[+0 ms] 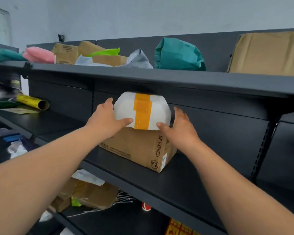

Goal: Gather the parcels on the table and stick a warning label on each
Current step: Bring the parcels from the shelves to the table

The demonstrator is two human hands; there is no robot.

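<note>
We cup the white parcel (143,110) from both sides — left hand (107,117) and right hand (180,128) grasping it — because it sits stacked on the box (139,148), mid-shelf (185,184).

Two hands: left hand (107,118); right hand (181,128). One white parcel (143,111) with orange tape; one brown carton (139,148) beneath; one yellow tube (32,101). Top shelf (143,77): two teal bags; one pink.
</note>
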